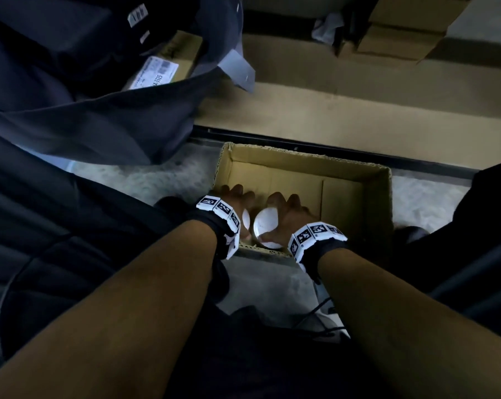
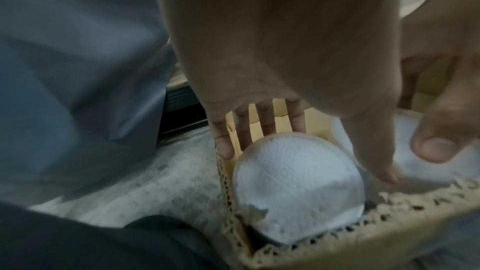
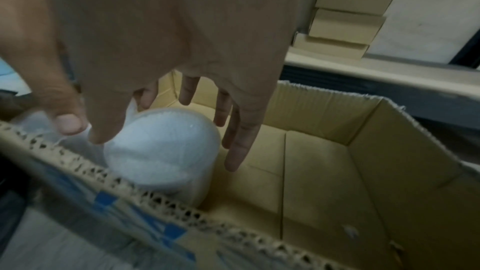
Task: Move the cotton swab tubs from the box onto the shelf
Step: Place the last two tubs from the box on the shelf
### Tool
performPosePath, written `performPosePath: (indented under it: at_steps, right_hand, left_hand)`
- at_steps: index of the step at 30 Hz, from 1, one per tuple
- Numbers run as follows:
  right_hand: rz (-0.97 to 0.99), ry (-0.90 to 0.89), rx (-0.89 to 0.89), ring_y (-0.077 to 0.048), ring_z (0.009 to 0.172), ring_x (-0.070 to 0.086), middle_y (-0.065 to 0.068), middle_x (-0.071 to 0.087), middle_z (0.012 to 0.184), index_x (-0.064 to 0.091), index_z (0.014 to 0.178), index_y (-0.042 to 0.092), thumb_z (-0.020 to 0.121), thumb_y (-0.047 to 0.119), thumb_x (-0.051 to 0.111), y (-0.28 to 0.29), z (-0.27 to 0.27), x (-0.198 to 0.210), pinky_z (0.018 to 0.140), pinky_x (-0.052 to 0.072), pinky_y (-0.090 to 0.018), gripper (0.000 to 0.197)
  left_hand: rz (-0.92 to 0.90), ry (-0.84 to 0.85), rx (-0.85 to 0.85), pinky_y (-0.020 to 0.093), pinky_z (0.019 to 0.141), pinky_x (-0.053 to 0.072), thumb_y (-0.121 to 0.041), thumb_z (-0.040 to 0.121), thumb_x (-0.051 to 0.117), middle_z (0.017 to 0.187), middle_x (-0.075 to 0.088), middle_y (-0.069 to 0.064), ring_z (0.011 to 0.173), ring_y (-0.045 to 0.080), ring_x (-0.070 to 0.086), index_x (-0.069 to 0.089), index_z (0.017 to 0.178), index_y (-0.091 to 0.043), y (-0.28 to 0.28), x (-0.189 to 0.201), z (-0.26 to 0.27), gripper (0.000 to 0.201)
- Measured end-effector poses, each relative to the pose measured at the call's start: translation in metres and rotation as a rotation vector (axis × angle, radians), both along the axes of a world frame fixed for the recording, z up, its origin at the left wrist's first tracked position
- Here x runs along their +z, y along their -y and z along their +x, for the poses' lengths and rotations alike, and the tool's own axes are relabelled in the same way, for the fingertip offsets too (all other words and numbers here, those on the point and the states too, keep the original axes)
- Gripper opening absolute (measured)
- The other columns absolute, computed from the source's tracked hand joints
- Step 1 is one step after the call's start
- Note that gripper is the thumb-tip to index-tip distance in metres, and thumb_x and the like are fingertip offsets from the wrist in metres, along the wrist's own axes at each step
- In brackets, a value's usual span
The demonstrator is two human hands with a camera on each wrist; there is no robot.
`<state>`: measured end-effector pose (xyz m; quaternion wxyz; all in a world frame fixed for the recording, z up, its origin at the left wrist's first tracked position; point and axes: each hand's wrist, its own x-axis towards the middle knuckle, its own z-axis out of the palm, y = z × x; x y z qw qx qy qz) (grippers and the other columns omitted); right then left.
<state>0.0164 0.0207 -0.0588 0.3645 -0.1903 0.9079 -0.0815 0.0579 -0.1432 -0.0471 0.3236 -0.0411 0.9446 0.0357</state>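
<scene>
On the floor, at 12 o'clock from the person: an open cardboard box [image 1: 355, 194], cut edges ragged, its far and right parts showing only bare cardboard bottom.
Shelf: a wide tan board [image 1: 358, 108] beyond the box, at 12 o'clock, with a dark rail along its front edge.
Dark cloth: a large dark blue-grey fabric [image 1: 85, 110] hanging at 10 o'clock, with a labelled carton [image 1: 168, 64] behind it.
Stacked cartons: small brown boxes [image 1: 402, 33] at 1 o'clock on the upper level.
Box contents: two round white-topped cotton swab tubs, standing side by side in the near left corner of the box, at 6 to 7 o'clock within it.
Left tub: the left tub [image 2: 298, 184] sits right in the corner against the box walls; the wrist view shows its white top clearly.
Right tub: the right tub [image 1: 266, 223] stands just beside the left one, toward the box middle; a thin clear wrap shows around it in the right wrist view.
Left hand: the left hand [image 1: 237, 203] reaches down over the left tub, fingers [image 2: 265, 122] spread wide and straight behind it, thumb near its right side; whether they touch it I cannot tell.
Right hand: the right hand [image 1: 289, 214] is over the right tub, fingers [image 3: 239, 147] spread wide around its far side and thumb on the near side, cupping it loosely.
</scene>
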Motion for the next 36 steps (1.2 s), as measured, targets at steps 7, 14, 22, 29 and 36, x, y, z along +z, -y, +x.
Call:
performPosePath:
  at_steps: [7, 14, 22, 29, 36]
  right_hand:
    - [-0.038, 0.014, -0.051, -0.043, 0.117, 0.045, -0.010, 0.035, 0.127, 0.028, 0.138, 0.028, 0.068, 0.061, 0.064, 0.007, 0.009, -0.010, 0.090, 0.047, -0.050, 0.085]
    - [-0.056, 0.031, -0.041, -0.043, 0.113, 0.045, -0.012, 0.036, 0.125, 0.031, 0.134, 0.025, 0.073, 0.056, 0.058, 0.008, 0.007, -0.011, 0.088, 0.047, -0.049, 0.073]
    - [0.025, -0.005, -0.081, -0.041, 0.116, 0.044, -0.011, 0.037, 0.127, 0.034, 0.133, 0.023, 0.078, 0.060, 0.054, 0.012, 0.003, -0.004, 0.095, 0.044, -0.052, 0.069]
    - [0.018, -0.002, -0.134, -0.043, 0.133, 0.035, -0.012, 0.027, 0.147, 0.020, 0.146, 0.030, 0.071, 0.054, 0.059, 0.010, -0.015, 0.022, 0.103, 0.042, -0.051, 0.088]
    - [-0.118, -0.183, -0.065, -0.041, 0.124, 0.048, -0.013, 0.032, 0.145, 0.027, 0.147, 0.025, 0.064, 0.053, 0.079, 0.004, -0.024, 0.076, 0.098, 0.048, -0.046, 0.102]
  left_hand:
    - [0.009, -0.085, 0.036, 0.036, 0.073, 0.040, -0.047, 0.048, 0.077, 0.115, 0.048, 0.000, 0.103, 0.031, 0.049, 0.041, 0.121, -0.029, -0.001, -0.019, 0.009, 0.084]
    - [0.096, -0.082, 0.084, 0.040, 0.081, 0.047, -0.040, 0.063, 0.069, 0.118, 0.045, 0.002, 0.111, 0.032, 0.044, 0.039, 0.121, -0.027, 0.000, -0.021, 0.008, 0.066]
    - [0.102, -0.053, 0.108, 0.045, 0.078, 0.053, -0.052, 0.053, 0.074, 0.105, 0.044, -0.002, 0.102, 0.027, 0.045, 0.039, 0.113, -0.030, -0.002, -0.005, 0.003, 0.073]
    - [0.076, -0.078, 0.084, 0.044, 0.078, 0.054, -0.045, 0.047, 0.071, 0.105, 0.044, -0.001, 0.104, 0.029, 0.046, 0.040, 0.107, -0.032, -0.003, 0.025, -0.009, 0.069]
    - [0.094, -0.184, 0.049, 0.034, 0.081, 0.053, -0.043, 0.050, 0.081, 0.107, 0.056, 0.001, 0.093, 0.026, 0.057, 0.054, 0.110, -0.026, 0.004, 0.078, -0.020, 0.068]
